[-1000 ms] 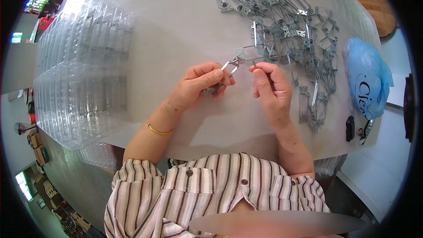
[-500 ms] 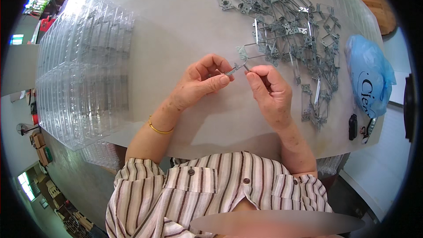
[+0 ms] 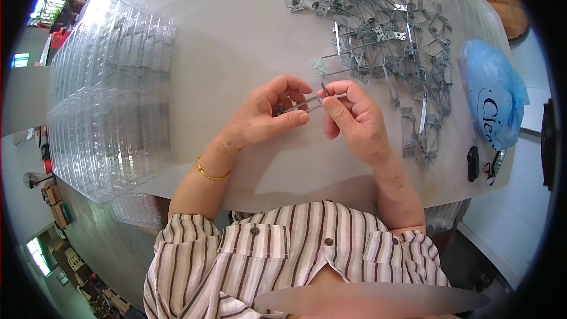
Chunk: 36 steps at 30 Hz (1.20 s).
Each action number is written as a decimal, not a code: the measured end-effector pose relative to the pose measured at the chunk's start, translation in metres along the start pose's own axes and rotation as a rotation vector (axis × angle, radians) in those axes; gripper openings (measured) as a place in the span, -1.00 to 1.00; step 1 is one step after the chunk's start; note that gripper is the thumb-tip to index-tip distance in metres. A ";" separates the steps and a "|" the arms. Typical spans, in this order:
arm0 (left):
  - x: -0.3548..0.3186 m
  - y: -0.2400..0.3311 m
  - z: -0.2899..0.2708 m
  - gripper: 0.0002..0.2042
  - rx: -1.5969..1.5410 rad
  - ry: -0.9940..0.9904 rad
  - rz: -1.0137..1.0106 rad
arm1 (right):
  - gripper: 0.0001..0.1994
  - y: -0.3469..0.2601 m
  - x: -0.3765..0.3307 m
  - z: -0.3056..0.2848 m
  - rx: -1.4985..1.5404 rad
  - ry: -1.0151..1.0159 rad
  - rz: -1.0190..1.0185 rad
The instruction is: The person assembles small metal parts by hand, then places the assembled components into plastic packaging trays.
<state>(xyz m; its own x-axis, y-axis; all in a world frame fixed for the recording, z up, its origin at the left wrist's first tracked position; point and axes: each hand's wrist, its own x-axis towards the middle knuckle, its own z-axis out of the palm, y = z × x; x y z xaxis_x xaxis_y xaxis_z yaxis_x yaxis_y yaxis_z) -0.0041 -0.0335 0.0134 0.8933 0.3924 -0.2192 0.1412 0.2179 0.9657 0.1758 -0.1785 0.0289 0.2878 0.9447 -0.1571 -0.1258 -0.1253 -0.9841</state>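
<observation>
Here your left hand point(image 3: 266, 115) and right hand point(image 3: 354, 119) each pinch one end of a thin grey metal strip point(image 3: 302, 104), held above the worktop's point(image 3: 236, 35) near edge, seemingly for close handling.

Part between my hands point(image 3: 301, 105): grey metal strip, dull. Pile of parts point(image 3: 384, 47): same grey, few shiny silver bits. Tabletop point(image 3: 236, 29): pale grey-white, plain. Trays point(image 3: 106, 100): clear plastic. Bag point(image 3: 490, 100): light blue, dark print. My shirt point(image 3: 283, 260): white with brown stripes. Bangle point(image 3: 209, 172): gold.
</observation>
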 end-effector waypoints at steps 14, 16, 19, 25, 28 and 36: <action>-0.003 -0.001 0.005 -0.51 -0.165 -0.079 -0.079 | -0.93 -0.004 0.004 -0.009 0.189 0.243 -0.065; 0.000 -0.006 -0.004 -0.53 -0.372 -0.097 -0.012 | -0.92 -0.004 0.006 -0.009 0.214 0.237 -0.068; 0.000 -0.010 -0.007 -0.56 -0.436 -0.053 -0.002 | -0.91 -0.005 0.004 -0.008 0.189 0.128 0.041; 0.003 -0.014 -0.009 -0.55 -0.480 -0.067 0.034 | -0.90 -0.002 0.002 -0.005 0.029 0.035 0.018; 0.003 -0.015 -0.011 -0.56 -0.469 -0.069 0.031 | -0.90 -0.002 0.002 -0.004 0.005 0.041 0.002; 0.003 -0.016 -0.012 -0.55 -0.437 -0.067 0.024 | -0.89 0.000 0.004 -0.004 -0.026 0.045 0.003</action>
<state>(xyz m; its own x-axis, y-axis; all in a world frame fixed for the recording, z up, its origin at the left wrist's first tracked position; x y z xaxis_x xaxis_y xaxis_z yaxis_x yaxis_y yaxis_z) -0.0088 -0.0252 -0.0043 0.9217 0.3468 -0.1739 -0.0610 0.5721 0.8179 0.1804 -0.1762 0.0281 0.3304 0.9296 -0.1632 -0.1022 -0.1367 -0.9853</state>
